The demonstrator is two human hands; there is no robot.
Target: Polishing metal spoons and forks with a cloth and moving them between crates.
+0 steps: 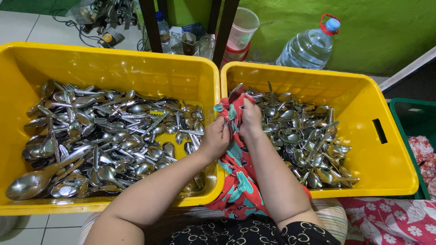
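Red patterned cloth (236,172) draped between two yellow crates (200,72), bunched in left hand (215,138) and right hand (250,119), both closed, spoon (235,90) mostly wrapped inside, only its tip showing.

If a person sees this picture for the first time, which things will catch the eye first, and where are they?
Two bright yellow crates stand side by side, the left crate and the right crate, both heaped with shiny metal spoons and forks. Where they meet, the left hand and right hand grip a red and teal patterned cloth that hangs down toward the lap. Behind the right crate, a large clear water bottle leans on a green wall.
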